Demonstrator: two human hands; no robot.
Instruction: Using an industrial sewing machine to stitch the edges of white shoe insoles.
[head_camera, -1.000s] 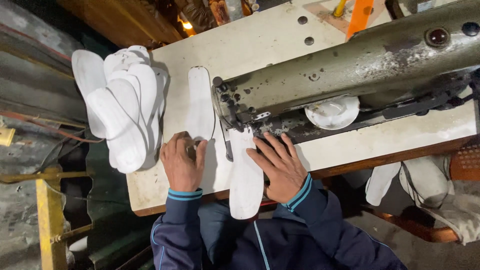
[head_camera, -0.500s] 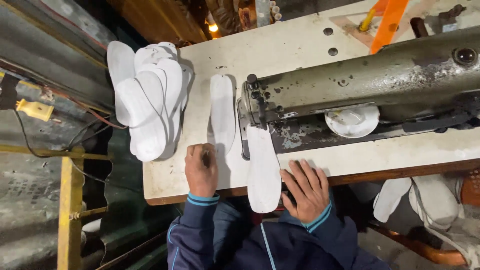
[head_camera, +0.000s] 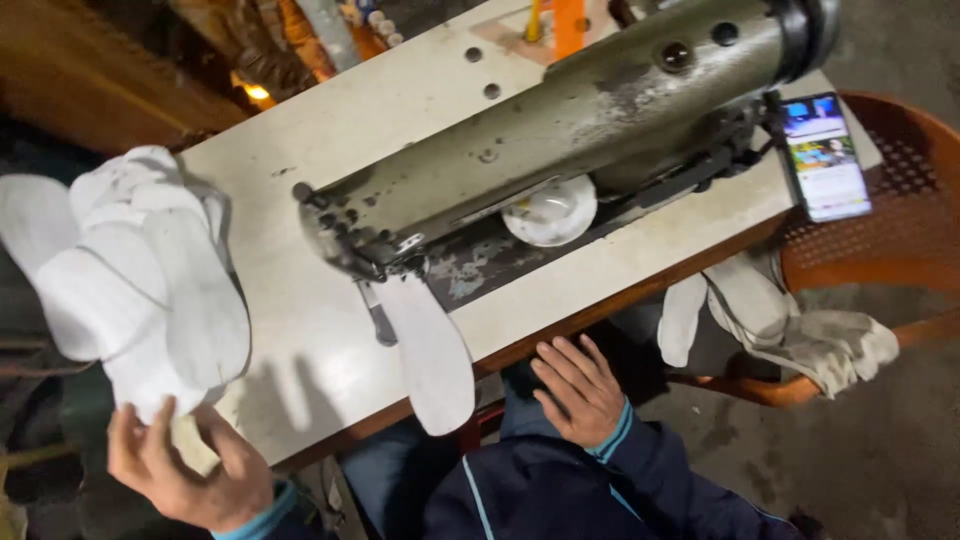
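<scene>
A white insole (head_camera: 435, 350) lies under the needle end of an old grey-green sewing machine (head_camera: 560, 130), its near end hanging over the front edge of the pale table (head_camera: 300, 330). My right hand (head_camera: 580, 390) rests just below that edge, fingers apart and holding nothing. At the table's left corner, my left hand (head_camera: 190, 470) grips the lower end of another white insole (head_camera: 190, 440). That insole sits against a pile of white insoles (head_camera: 130, 280) overhanging the table's left side.
A phone (head_camera: 825, 155) with a lit screen lies at the table's right end, above an orange plastic chair (head_camera: 890, 230). More white cut pieces (head_camera: 790, 320) are draped on the chair. A white round dish (head_camera: 550, 210) sits under the machine arm.
The insole that lay left of the machine is off the table; my left hand has carried it to the pile. My right hand has dropped from the sewn insole to below the table edge.
</scene>
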